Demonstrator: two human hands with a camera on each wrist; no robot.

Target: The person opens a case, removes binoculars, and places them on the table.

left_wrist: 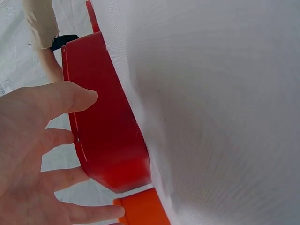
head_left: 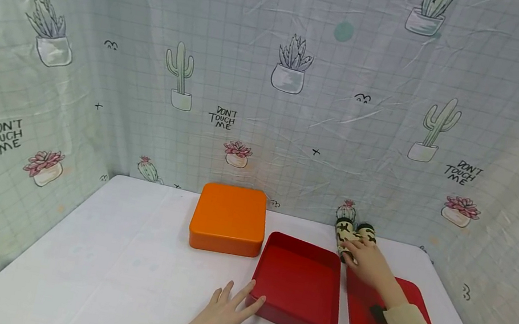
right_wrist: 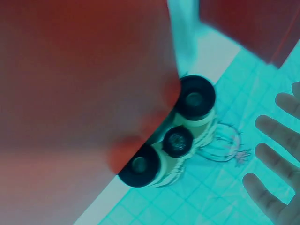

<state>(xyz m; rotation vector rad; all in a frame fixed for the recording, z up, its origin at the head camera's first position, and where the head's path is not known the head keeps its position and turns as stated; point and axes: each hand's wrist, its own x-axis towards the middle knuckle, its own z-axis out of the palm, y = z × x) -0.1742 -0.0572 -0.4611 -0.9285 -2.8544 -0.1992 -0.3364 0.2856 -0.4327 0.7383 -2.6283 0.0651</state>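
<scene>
The camouflage-patterned binoculars [head_left: 344, 232] stand at the back right of the table, behind a flat red lid [head_left: 362, 319]. Over them reaches my right hand [head_left: 368, 262], its fingers spread. In the right wrist view, those fingers [right_wrist: 276, 136] look straight and apart from the black-rimmed binoculars [right_wrist: 177, 140]. An open red box [head_left: 298, 279] sits left of the lid, with nothing visible inside. My left hand [head_left: 219, 323] has its fingers spread at the box's near left corner. In the left wrist view, its fingertips are at the rim of the red box [left_wrist: 105, 136].
An orange box [head_left: 229, 220], its flat side up, lies behind and left of the red box. The white table [head_left: 117, 258] meets a cactus-printed curtain [head_left: 255, 68] at the back and sides. The right wrist view is tinted and partly blurred.
</scene>
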